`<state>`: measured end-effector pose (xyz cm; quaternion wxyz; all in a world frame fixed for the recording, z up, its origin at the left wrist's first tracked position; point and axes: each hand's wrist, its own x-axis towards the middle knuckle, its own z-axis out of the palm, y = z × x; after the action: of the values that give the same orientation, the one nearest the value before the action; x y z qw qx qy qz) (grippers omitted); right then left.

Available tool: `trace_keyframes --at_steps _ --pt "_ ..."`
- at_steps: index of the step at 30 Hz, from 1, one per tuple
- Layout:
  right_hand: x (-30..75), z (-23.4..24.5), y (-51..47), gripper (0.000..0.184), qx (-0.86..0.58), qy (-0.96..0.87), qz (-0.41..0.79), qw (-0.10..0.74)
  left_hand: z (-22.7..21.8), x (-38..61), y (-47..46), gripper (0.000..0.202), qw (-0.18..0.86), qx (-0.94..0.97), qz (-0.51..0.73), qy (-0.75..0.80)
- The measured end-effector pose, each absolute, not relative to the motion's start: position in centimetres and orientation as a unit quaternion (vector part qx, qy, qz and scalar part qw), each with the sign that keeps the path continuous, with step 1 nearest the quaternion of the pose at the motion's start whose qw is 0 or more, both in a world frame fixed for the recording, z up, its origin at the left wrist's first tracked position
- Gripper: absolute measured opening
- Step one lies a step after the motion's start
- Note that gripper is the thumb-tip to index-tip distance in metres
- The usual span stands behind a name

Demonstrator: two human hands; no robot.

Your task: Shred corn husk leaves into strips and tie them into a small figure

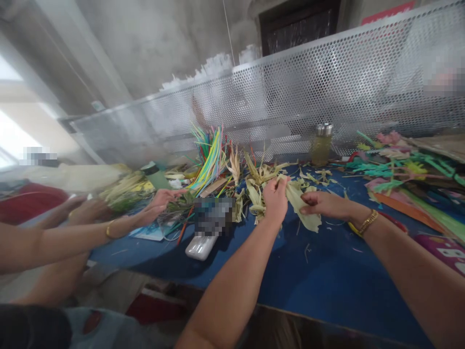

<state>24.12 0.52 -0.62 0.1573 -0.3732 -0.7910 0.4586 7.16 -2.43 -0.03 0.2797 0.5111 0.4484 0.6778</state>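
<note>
My left hand (275,198) is closed round the top of a pale dried corn husk (303,206) over the blue table (308,271). My right hand (321,202), with a gold bracelet on its wrist, pinches the same husk from the right side. More dried husks (259,182) lie in a pile just behind and to the left of my hands.
A co-worker's hand (160,201) reaches in from the left towards a bundle of coloured strips (209,157). A white device (201,246) lies near it. A glass jar (321,144) stands by the perforated metal screen (327,82). Dyed green and pink husks (399,169) cover the right side.
</note>
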Motion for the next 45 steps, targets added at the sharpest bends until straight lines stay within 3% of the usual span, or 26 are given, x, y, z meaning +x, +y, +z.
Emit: trace_keyframes --at_steps 13,24,32,37,42,45 --pt "24.1 0.3 -0.5 0.03 -0.371 -0.8 0.46 0.104 0.1 7.1 -3.1 0.03 0.232 0.533 0.657 0.48" --pt "23.3 0.3 -0.9 0.024 -0.387 -0.74 0.528 0.158 0.1 6.7 -2.8 0.023 0.201 0.53 0.687 0.454" --pt "24.0 1.2 -1.0 0.029 -0.374 -0.767 0.506 0.123 -0.2 6.6 -1.8 0.04 0.375 0.388 0.73 0.419" --pt "24.1 1.2 -1.1 0.036 -0.388 -0.763 0.499 0.134 -0.1 6.1 -1.4 0.045 0.38 0.35 0.738 0.434" --pt "23.6 1.1 -1.1 0.041 -0.378 -0.757 0.495 0.198 -0.2 5.9 -1.3 0.054 0.419 0.357 0.698 0.459" --pt "23.2 1.3 -1.2 0.036 -0.398 -0.773 0.415 0.267 -0.3 6.5 -1.5 0.052 0.453 0.38 0.667 0.453"
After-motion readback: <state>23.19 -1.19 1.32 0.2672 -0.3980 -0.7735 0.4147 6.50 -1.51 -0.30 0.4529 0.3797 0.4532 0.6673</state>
